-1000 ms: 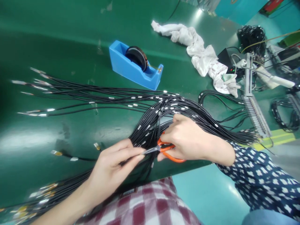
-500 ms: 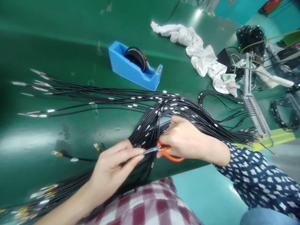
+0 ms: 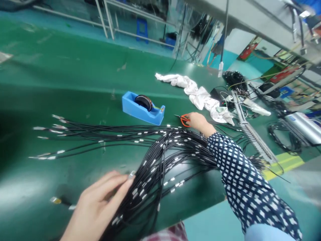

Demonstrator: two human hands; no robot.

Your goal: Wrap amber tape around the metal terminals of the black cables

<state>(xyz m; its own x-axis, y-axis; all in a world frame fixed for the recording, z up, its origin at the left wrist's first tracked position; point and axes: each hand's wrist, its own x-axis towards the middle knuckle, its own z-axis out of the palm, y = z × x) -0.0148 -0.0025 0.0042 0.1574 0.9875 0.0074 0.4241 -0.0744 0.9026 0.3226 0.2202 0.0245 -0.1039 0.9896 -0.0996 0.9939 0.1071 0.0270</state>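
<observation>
Nearest me, at the bottom edge, shows a patch of red-and-white checked cloth (image 3: pixel 173 233). Just past it my left hand (image 3: pixel 100 201) has thumb and fingertips nearly together, pinching a small, shiny silvery-white piece (image 3: pixel 131 174); I cannot tell whether a cable is fixed to it. Beside those fingertips runs a thick bundle of thin black cables (image 3: pixel 150 157) with little white sleeves, curving from near my left wrist away from me and then over to the right; other black strands stretch left to bare-looking silvery ends (image 3: pixel 41 128). My right arm, in a navy sleeve with white motifs (image 3: pixel 240 170), reaches across the bundle. At its far side my right hand (image 3: pixel 188 119) is mostly closed, fingers bent around the orange loops of slim, dark-bladed scissors (image 3: pixel 185 121). Their long axis lies roughly left to right, tips pointing left and slightly away from me, toward the blue plastic tape dispenser (image 3: pixel 142 113) but apart from it. Beyond, a crumpled white cloth (image 3: pixel 198 97) trails over the green surface (image 3: pixel 82 100).
</observation>
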